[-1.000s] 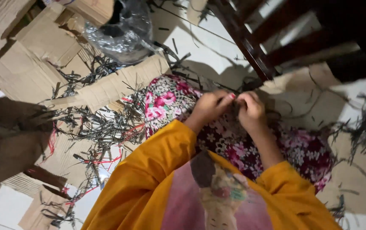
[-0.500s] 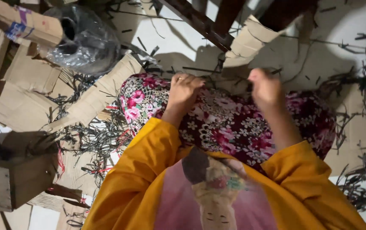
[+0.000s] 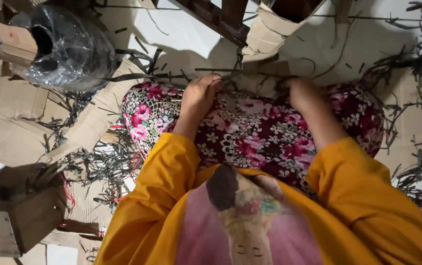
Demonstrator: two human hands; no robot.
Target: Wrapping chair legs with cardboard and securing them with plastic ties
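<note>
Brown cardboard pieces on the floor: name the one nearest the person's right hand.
The folded brown cardboard flap just beyond the right hand, below the dark wooden chair; the other flattened sheets lie far left.

White floor (image 3: 181, 37), flattened cardboard (image 3: 10, 113), dark wooden chair legs (image 3: 211, 19)

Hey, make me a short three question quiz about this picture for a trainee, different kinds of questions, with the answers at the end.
1. True or false: the left hand and the right hand are apart, each near the far edge of the floral cloth.
2. Multiple choice: what lies scattered on the floor around the lap? A) thin dark strips B) marbles C) coins
3. Short answer: what sits at the upper left, beside the flattened cardboard?

Key:
1. True.
2. A.
3. A crumpled clear plastic bag with a cardboard piece poking into it.
</note>
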